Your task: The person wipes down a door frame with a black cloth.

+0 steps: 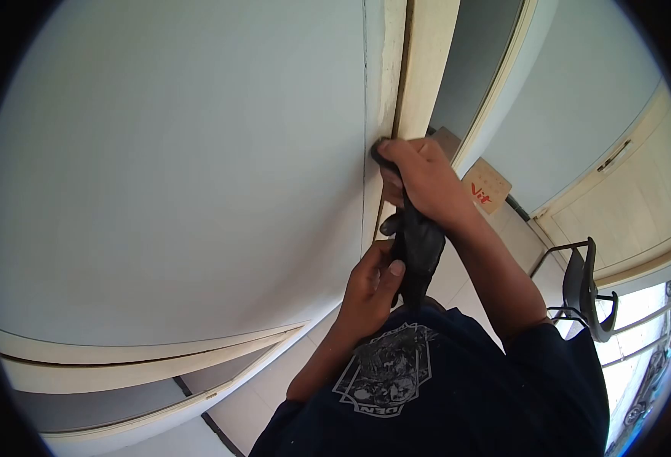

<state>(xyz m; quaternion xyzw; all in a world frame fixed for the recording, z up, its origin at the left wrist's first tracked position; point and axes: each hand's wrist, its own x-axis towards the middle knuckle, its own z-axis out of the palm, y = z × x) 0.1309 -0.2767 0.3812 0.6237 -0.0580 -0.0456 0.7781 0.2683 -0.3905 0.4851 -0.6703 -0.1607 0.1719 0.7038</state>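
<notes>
Both my hands are on a glossy black glove (424, 245), which hangs in front of my chest beside the pale wall (198, 167). My right hand (427, 174) is the higher one, its fingers closed around the glove's upper part. A rounded black end pokes out beyond that hand's fingertips, close to the wall's edge. Lower down, my left hand (373, 286) pinches the glove's side, with the thumb lying on top. Between the hands a short finger-like black piece sticks out to the left. My right fingers partly cover the glove.
A cream door frame (427, 61) rises just past my hands. Behind it a cardboard box (488, 186) with red lettering sits on the tiled floor. To the right are a black chair (587, 289) and a cream door (625, 175) with a handle. Another frame (145, 365) runs along the lower left.
</notes>
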